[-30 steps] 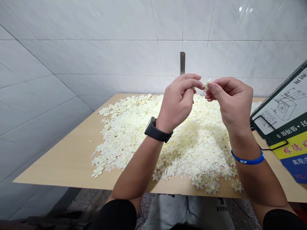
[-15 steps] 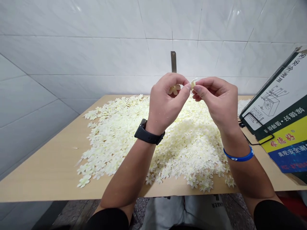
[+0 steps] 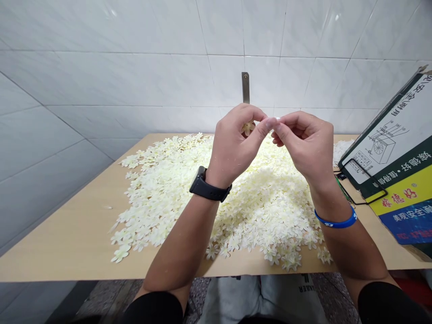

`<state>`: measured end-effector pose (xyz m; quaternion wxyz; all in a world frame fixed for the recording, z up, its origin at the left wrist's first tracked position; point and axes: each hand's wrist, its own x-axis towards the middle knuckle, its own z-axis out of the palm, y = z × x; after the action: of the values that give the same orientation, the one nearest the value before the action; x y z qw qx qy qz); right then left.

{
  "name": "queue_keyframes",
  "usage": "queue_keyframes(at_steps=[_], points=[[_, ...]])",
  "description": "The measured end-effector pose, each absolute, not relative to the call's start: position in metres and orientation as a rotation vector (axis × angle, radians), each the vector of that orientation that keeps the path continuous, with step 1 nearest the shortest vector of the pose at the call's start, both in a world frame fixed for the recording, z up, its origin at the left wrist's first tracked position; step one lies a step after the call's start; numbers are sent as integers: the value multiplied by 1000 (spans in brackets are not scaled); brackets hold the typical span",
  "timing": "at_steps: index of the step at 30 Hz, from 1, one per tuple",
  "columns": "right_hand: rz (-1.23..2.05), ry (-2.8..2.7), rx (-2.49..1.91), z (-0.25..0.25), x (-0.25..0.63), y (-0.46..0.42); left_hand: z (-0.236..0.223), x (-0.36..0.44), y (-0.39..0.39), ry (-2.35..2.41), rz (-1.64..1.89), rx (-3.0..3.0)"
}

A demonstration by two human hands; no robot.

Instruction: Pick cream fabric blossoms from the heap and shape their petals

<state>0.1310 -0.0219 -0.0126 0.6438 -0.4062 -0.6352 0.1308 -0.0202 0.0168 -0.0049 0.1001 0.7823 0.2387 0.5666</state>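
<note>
My left hand (image 3: 236, 144) and my right hand (image 3: 305, 141) are raised above the table with their fingertips meeting in a pinch. A small cream fabric flower (image 3: 249, 128) shows inside the curled fingers of my left hand. Between the two pinching fingertips a thin pale piece is barely visible. Below lies a wide heap of cream flower petals (image 3: 263, 202) spread over the wooden table (image 3: 74, 234). A black watch sits on my left wrist, a blue band on my right.
A printed cardboard box (image 3: 394, 166) leans at the table's right edge with a black wire handle beside it. A metal bracket (image 3: 245, 87) is fixed on the white tiled wall behind. The table's left part is bare wood.
The view shifted so the scene sits further left. My hands came closer together, and the pale flower once visible at my right fingertips is now almost hidden in the pinch.
</note>
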Motion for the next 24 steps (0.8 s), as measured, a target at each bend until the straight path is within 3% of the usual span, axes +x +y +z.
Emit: queue_keyframes(at_steps=[7, 11, 18, 24], points=[[294, -1439, -922, -11, 135, -19, -5, -23, 21, 655, 1544, 2256], [502, -1520, -901, -10, 139, -15, -6, -25, 23, 619, 1495, 2249], [789, -1496, -821, -9, 143, -14, -8, -22, 21, 665, 1541, 2286], [780, -1469, -830, -10, 145, -13, -8, -20, 20, 705, 1655, 2265]])
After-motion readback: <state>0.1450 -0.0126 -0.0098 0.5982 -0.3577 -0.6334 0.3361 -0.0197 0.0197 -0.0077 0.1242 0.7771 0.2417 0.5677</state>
